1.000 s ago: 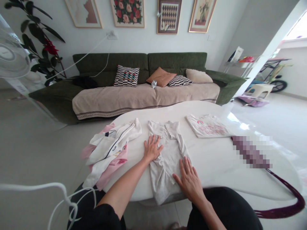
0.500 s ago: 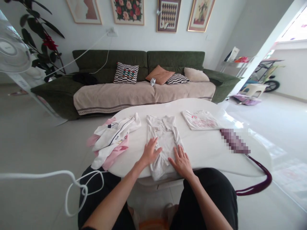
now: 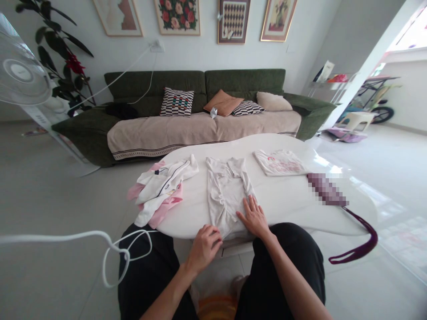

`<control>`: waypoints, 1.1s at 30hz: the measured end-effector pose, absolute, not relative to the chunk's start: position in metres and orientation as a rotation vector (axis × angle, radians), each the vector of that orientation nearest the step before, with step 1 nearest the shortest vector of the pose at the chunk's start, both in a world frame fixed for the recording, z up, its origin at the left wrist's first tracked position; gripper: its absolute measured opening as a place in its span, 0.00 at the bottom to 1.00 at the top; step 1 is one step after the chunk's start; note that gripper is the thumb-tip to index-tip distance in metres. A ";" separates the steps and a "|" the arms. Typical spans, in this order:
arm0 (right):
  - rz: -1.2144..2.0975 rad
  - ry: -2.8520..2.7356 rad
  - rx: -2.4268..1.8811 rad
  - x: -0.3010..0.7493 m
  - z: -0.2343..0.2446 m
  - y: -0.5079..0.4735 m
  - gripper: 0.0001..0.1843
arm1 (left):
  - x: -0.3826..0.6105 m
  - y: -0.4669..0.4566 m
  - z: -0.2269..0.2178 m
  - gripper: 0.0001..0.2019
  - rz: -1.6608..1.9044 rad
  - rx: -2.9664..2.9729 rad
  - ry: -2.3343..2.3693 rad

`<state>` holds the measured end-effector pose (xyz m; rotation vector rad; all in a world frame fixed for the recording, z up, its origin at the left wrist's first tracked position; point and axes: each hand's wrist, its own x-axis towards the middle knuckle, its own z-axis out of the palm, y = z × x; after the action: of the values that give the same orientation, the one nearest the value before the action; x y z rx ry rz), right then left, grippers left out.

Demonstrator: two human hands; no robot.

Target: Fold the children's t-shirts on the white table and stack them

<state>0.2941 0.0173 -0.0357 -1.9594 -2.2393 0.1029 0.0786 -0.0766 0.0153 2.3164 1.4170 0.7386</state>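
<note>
The left hand (image 3: 204,249) has moved from the middle of the garment (image 3: 230,195) down to its near end, fingers curled; whether they pinch the cloth, I cannot tell. The right hand (image 3: 255,218) stays flat on the garment's right side, fingers spread, gripping nothing. The garment lies on the table (image 3: 283,202), between 1 clothes pile (image 3: 168,184) at left and 1 folded top (image 3: 282,163) at right.

Home indicated, living rm. Green sofa (image 3: 245,82) w/ throw (image 3: 203,133) & cushions (image 3: 176,102) set vs. wall (image 3: 208,58); framed pics (image 3: 178,17) hung above it. Plant (image 3: 63,49) & fan (image 3: 25,73) placed at L end. White table (image 3: 194,200) set in front, clothes (image 3: 230,191) laid on top. Stool (image 3: 358,118) & wheel (image 3: 383,114) seen at far R.
</note>
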 end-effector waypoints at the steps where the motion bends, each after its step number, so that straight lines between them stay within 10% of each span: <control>1: 0.106 -2.239 -1.960 0.294 -0.035 0.017 0.38 | 0.080 -0.079 0.015 0.03 0.705 2.327 1.400; 19: 0.121 -2.237 -1.958 0.295 -0.037 0.019 0.38 | 0.075 -0.120 -0.027 0.07 0.077 2.202 1.294; 24: 0.108 -2.221 -1.937 0.295 -0.032 0.016 0.36 | 0.069 -0.109 -0.004 0.08 0.359 2.173 1.458; 33: 0.251 -2.394 -1.368 0.273 0.014 -0.014 0.12 | 0.066 -0.073 0.008 0.34 0.415 2.505 1.335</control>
<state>0.2728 -0.0144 0.0141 -1.3679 -2.3940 0.2507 0.0665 -0.0733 0.0078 2.5048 1.3346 0.4151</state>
